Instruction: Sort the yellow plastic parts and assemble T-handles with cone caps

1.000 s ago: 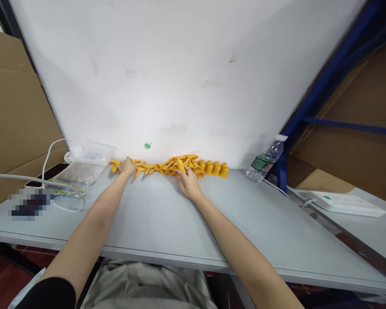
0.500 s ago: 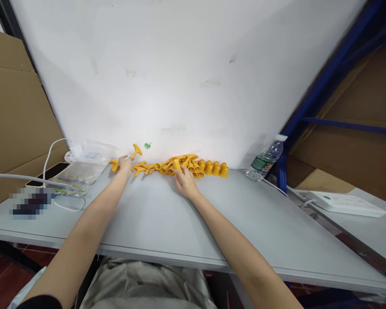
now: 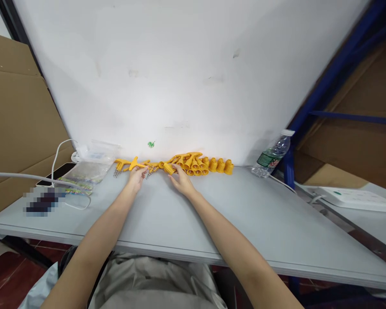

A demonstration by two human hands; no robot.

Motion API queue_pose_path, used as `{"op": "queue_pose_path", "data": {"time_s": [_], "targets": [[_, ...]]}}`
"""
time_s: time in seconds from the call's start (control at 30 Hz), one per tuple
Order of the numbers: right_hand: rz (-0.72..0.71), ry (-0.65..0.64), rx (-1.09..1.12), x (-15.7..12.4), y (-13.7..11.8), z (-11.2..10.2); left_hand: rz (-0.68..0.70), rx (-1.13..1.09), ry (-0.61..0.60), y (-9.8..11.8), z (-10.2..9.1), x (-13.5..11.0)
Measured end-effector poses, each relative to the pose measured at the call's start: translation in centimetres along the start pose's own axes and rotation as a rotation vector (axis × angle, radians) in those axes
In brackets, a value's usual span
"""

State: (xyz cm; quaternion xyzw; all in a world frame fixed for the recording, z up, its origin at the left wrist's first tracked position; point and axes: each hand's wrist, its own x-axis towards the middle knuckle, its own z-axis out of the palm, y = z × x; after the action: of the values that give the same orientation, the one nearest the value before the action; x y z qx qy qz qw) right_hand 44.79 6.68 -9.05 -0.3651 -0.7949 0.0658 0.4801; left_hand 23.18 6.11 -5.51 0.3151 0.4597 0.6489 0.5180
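Note:
My left hand (image 3: 136, 178) is closed on a yellow T-handled corkscrew (image 3: 134, 163), its handle up and its shank pointing right toward the other hand. In my right hand (image 3: 182, 183), thumb and fingers grip a yellow ribbed cap (image 3: 167, 168), tilted to the left. The two pieces are apart. Behind and left of my left hand lie more yellow corkscrews (image 3: 122, 164) with bare metal spirals. Just beyond my right hand is a pile of yellow corkscrews fitted with bell-shaped caps (image 3: 193, 163). Several loose yellow caps (image 3: 220, 165) stand in a row at its right.
A white wall panel (image 3: 180, 86) rises behind the grey table (image 3: 167, 223). Plastic bags (image 3: 91, 169), a phone (image 3: 56, 174) and a white cable (image 3: 59, 150) lie left. A plastic bottle (image 3: 273, 155) leans at right, near a white power strip (image 3: 357, 199).
My left hand has moved right and closer with the corkscrew, which now points toward the cap. My right hand has shifted slightly left with the cap, tilting it over.

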Motion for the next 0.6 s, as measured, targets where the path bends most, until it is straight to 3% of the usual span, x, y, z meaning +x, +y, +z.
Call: {"op": "queue_pose_path", "data": {"time_s": [0.23,0.6], "targets": [[-0.108,-0.078,0.013,0.0,0.3,-0.5,-0.010,-0.016,-0.058,-0.4,0.4,-0.6],[-0.085,-0.125,0.016,-0.3,0.1,-0.1,-0.017,0.001,-0.089,-0.7,1.1,-1.3]]}}
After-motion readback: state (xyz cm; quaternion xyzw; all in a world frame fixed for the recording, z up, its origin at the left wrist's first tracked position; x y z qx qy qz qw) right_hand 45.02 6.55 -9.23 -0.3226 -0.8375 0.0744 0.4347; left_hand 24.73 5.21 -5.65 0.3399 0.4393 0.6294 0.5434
